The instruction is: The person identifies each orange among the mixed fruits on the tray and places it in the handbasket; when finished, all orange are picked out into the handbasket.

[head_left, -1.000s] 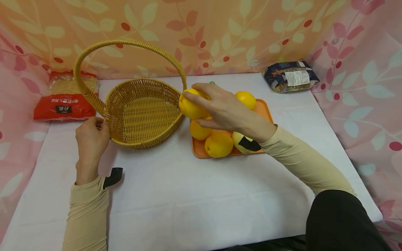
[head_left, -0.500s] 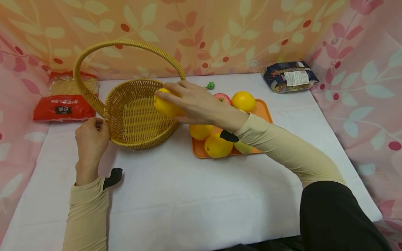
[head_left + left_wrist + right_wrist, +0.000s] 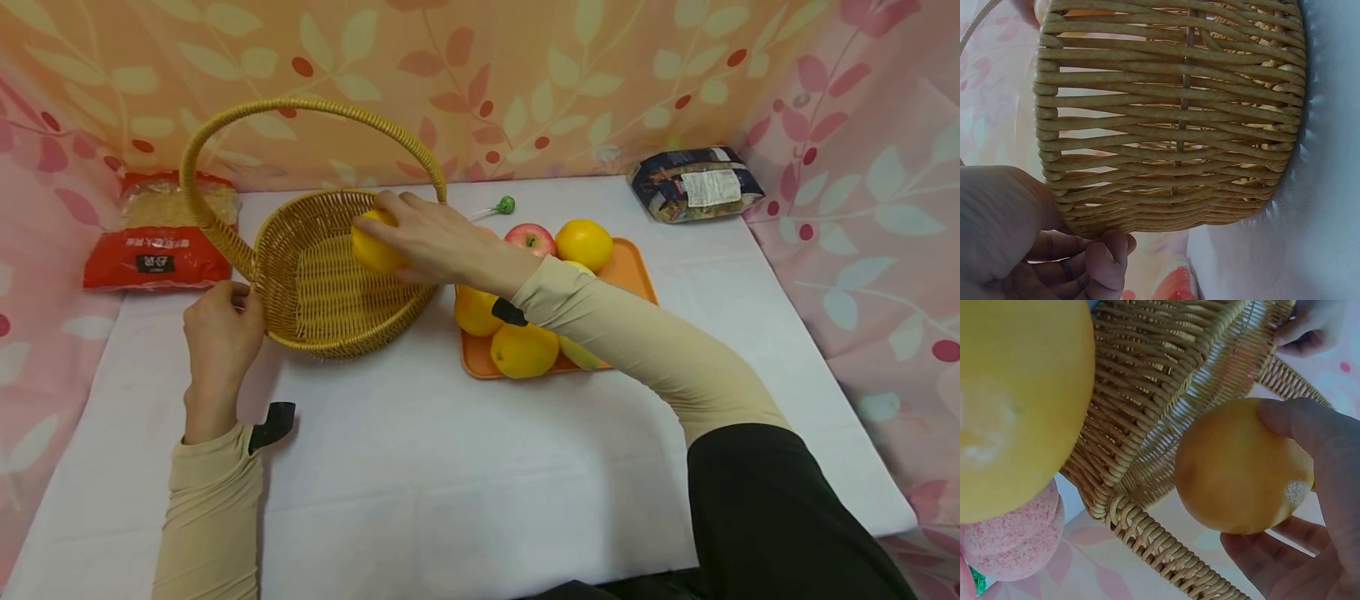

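Head view: right fingers (image 3: pixel 387 232) pinch yellow fruit (image 3: pixel 369 252) over basket (image 3: pixel 322 287); left fingers (image 3: pixel 240 292) pinch rim (image 3: pixel 330 343).

Left hand (image 3: pixel 223 329): thumb and fingertips pinched together. Left forearm (image 3: pixel 212 508): extended forward. Right hand (image 3: pixel 431 237): thumb and fingers curved in a grip, some fingertips seemingly hidden. Right forearm (image 3: pixel 637 332): reaching leftward.

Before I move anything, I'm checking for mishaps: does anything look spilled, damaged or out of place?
Nothing looks spilled or damaged, and the basket stands upright. Only what looks like a green lollipop seems slightly stray: it lies loose on the tablecloth, beyond the tray holding the fruit.
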`<state>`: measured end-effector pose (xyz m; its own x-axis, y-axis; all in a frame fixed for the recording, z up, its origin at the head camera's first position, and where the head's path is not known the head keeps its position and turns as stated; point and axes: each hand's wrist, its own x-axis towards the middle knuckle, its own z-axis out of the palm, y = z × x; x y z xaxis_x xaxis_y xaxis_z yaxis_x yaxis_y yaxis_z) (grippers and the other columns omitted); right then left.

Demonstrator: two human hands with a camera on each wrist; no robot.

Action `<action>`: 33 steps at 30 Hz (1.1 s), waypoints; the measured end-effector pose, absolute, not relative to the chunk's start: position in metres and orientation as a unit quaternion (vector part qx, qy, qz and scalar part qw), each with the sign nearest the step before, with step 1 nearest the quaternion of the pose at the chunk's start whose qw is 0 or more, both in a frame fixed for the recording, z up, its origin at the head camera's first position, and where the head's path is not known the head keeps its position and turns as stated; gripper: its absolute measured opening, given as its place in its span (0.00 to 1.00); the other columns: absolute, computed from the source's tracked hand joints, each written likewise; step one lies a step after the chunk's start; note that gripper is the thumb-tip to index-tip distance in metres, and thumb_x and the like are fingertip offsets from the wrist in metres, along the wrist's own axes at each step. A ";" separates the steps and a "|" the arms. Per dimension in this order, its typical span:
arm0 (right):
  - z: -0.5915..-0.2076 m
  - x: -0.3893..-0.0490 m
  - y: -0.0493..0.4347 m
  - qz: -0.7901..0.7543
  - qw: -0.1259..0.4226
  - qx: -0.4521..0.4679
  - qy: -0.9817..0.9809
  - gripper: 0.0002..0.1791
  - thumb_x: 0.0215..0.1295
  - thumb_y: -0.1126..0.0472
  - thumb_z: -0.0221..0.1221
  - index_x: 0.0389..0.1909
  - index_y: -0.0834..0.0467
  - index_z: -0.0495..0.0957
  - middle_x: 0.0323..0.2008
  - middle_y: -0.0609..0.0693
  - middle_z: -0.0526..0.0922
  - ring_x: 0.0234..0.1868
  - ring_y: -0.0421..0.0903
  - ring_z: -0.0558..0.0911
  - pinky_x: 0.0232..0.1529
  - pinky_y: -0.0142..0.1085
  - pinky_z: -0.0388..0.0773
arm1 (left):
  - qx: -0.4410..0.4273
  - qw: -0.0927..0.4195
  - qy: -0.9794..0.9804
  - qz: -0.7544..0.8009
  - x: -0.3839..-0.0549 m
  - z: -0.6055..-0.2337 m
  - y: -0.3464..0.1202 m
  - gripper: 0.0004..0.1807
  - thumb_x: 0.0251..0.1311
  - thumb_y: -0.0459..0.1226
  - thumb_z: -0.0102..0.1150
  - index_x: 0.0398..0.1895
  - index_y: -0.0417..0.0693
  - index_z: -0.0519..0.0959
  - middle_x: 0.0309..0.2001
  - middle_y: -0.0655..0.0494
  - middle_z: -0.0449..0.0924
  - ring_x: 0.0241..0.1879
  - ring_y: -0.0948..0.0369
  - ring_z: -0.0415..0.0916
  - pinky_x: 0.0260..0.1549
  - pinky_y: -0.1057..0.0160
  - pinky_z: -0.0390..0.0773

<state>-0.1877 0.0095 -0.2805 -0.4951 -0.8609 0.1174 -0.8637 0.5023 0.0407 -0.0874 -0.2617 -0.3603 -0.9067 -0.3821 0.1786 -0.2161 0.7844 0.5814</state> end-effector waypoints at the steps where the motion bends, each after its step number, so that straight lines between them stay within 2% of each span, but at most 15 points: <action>1: -0.281 -0.189 0.008 0.009 0.056 0.496 -0.867 0.36 0.61 0.49 0.62 0.70 0.49 0.64 0.63 0.56 0.67 0.57 0.56 0.74 0.52 0.45 0.78 | 0.160 0.145 -0.933 -0.287 -0.087 -0.360 -0.262 0.21 0.66 0.37 0.44 0.47 0.26 0.79 0.38 0.30 0.80 0.34 0.41 0.76 0.17 0.77 0.60; 12: -0.282 -0.200 -0.012 -0.045 0.011 0.483 -0.874 0.34 0.63 0.50 0.61 0.69 0.49 0.63 0.60 0.55 0.72 0.57 0.58 0.75 0.50 0.47 0.79 | 0.162 0.137 -0.934 -0.288 -0.088 -0.359 -0.263 0.21 0.67 0.37 0.45 0.48 0.26 0.78 0.39 0.29 0.80 0.34 0.41 0.75 0.16 0.78 0.59; 20: -0.288 -0.204 -0.029 -0.076 -0.017 0.459 -0.885 0.31 0.66 0.51 0.58 0.70 0.48 0.62 0.63 0.56 0.70 0.61 0.56 0.74 0.50 0.46 0.81 | 0.161 0.136 -0.934 -0.289 -0.088 -0.360 -0.262 0.21 0.67 0.37 0.45 0.48 0.26 0.78 0.39 0.30 0.80 0.33 0.43 0.75 0.16 0.77 0.61; 27: -0.292 -0.205 -0.034 -0.097 -0.043 0.453 -0.885 0.23 0.68 0.62 0.53 0.64 0.52 0.69 0.60 0.59 0.71 0.53 0.56 0.78 0.47 0.46 0.82 | 0.163 0.128 -0.935 -0.289 -0.089 -0.358 -0.262 0.21 0.67 0.38 0.45 0.49 0.27 0.78 0.39 0.30 0.80 0.34 0.43 0.75 0.18 0.75 0.62; 33: -0.298 -0.208 -0.036 -0.112 -0.049 0.463 -0.878 0.25 0.65 0.64 0.55 0.64 0.53 0.71 0.58 0.61 0.74 0.53 0.58 0.79 0.53 0.48 0.80 | 0.162 0.130 -0.935 -0.289 -0.088 -0.359 -0.263 0.21 0.67 0.38 0.45 0.49 0.27 0.78 0.39 0.30 0.80 0.34 0.43 0.75 0.17 0.77 0.61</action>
